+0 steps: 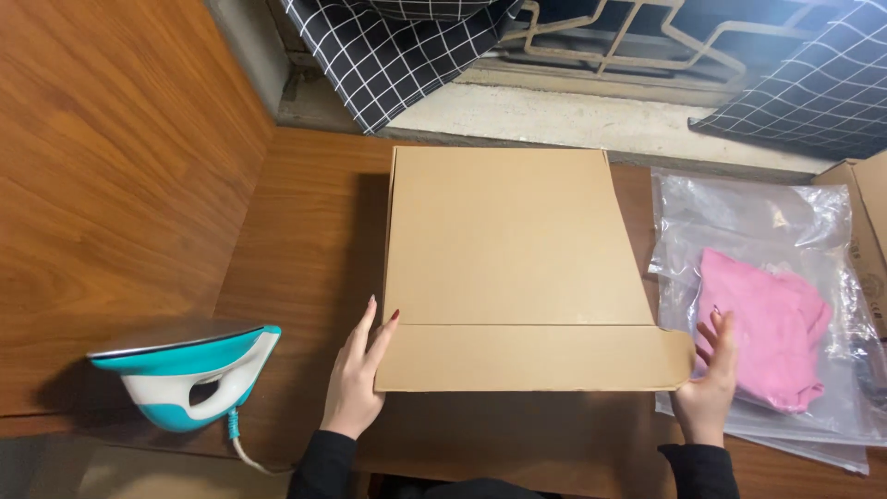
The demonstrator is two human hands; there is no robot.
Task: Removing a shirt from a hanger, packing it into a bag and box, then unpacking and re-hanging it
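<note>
A flat brown cardboard box (517,259) is lying closed on the wooden table, its front flap folded down along the near edge. Its plain lid is facing up, with one tab sticking out at the right corner.

Teal-and-white clothes iron (189,371) standing on its heel at the left edge of the wooden table (305,240), cord trailing off the front. Clear plastic bags (767,231) at the right, a folded pink cloth (771,323) lying among them (whether inside a bag or on top, unclear). Corner of another carton (868,217) at far right. Black-and-white checked curtains (397,46) hanging over the stone sill (573,115).
</note>
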